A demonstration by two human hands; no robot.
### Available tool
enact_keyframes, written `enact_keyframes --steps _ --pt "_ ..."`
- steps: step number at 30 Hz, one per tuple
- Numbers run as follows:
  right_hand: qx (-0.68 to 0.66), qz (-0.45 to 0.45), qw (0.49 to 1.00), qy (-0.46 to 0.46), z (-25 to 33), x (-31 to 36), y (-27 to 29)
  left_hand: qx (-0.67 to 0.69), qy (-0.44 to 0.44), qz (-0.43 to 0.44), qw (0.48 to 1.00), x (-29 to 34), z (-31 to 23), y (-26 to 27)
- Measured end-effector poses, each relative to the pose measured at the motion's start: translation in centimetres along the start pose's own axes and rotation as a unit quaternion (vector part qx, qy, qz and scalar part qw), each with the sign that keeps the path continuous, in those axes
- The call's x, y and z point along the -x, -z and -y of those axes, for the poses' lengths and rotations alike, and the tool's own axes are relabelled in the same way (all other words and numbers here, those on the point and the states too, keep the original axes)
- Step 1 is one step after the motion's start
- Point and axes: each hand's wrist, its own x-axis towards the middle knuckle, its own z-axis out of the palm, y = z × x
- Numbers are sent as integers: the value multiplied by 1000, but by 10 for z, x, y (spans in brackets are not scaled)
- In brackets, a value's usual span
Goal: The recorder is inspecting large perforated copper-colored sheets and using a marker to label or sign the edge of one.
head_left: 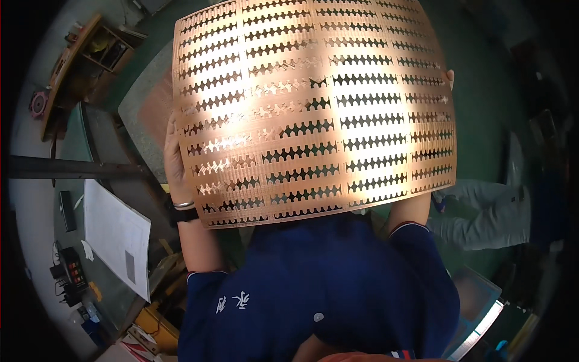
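Note:
A large copper-coloured sheet (338,120), cut through with rows of toothed slots, is held up in front of me. Its near edge sits a little lower at the left, and bright glare lies across it. My left hand (174,160) is closed on the left edge, with a dark band and a bracelet at the wrist. At the right edge only the fingertips of my right hand (450,78) show, curled round the rim; the rest is behind the sheet. Dark floor shows through many of the slots.
Left stands a green-topped desk (72,136) with a white paper (117,235) and a power strip (73,268). A dark metal bar (78,168) crosses there. A wooden shelf (69,75) is far left. At right is another person in grey trousers (482,217).

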Motion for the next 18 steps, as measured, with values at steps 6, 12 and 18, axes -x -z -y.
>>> enact_keyframes --steps 6,12,18 --pt "-92 -4 994 -53 -4 -9 8 76 28 34 996 7 3 1" --pt "-174 -17 981 -80 1 -28 15 14 14 1 1000 8 3 8" --pt "-218 -34 971 -96 5 -48 18 -53 17 -61 997 10 8 11"
